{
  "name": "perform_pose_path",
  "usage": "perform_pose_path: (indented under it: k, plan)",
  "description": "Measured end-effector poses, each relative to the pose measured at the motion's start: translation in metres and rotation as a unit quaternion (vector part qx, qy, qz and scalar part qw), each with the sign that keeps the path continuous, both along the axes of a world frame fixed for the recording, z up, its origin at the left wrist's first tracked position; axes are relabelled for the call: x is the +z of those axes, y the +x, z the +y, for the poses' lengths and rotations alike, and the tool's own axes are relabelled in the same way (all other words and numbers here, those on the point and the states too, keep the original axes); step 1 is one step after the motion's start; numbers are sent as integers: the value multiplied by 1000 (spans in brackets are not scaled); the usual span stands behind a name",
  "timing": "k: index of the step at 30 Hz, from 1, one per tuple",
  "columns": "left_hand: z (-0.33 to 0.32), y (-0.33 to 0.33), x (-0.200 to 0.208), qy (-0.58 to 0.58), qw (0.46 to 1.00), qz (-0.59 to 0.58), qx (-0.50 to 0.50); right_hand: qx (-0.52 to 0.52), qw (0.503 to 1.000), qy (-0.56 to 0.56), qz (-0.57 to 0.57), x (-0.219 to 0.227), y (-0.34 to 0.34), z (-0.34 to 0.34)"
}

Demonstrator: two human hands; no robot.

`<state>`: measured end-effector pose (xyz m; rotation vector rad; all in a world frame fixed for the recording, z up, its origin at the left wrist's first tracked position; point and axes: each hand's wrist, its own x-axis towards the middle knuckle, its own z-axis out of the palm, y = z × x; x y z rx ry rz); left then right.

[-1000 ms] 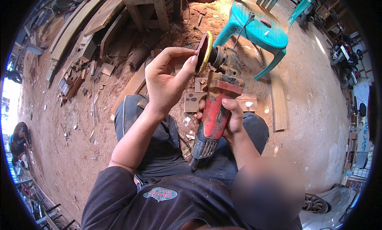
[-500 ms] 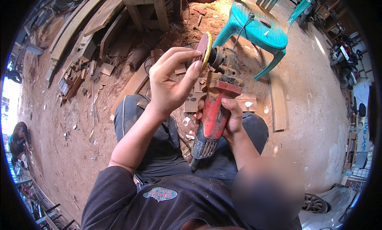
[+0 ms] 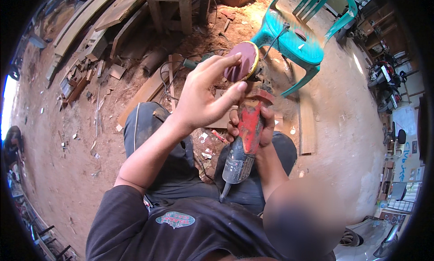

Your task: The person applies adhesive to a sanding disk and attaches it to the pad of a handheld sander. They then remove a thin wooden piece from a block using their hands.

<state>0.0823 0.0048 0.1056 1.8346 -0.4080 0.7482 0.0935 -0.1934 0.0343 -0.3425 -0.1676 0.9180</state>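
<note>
A red and black angle grinder [image 3: 248, 130] stands nearly upright above my lap, its cord end down. My right hand [image 3: 267, 127] is wrapped round its red body. At its top sits a round brown sanding disc [image 3: 246, 57] with a yellow rim, its face turned toward my left hand [image 3: 199, 98]. That hand's fingers are stretched and apart, with fingertips on or just over the disc's face. The left thumb lies by the disc's lower edge; whether it touches is hard to see. The grinder's head is partly hidden behind the disc and thumb.
A green plastic chair [image 3: 294, 39] stands ahead on the right, with a cord over its seat. Long boards [image 3: 86, 21] are stacked at far left, near a wooden stool [image 3: 167, 10]. A plank [image 3: 306, 125] lies right of my knee. Offcuts and sawdust litter the floor.
The grinder has turned so the disc, seen nearly edge-on before, now shows its brown face. My left hand has moved slightly right and lower, its fingers still at the disc.
</note>
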Motion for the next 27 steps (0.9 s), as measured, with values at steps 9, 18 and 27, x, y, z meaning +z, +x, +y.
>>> perform_pose_path:
  k: [9, 18, 27]
  plan:
    - [3, -2, -4, 141, 987, -51, 56, 53, 996, 72, 16, -13, 1, 4]
    - [-6, -7, -3, 216, 974, -16, 59, 55, 996, 58, 38, -10, 1, 0]
    - [-6, 0, -12, 184, 982, -5, 29, 40, 999, 3, -4, -8, 5, -5]
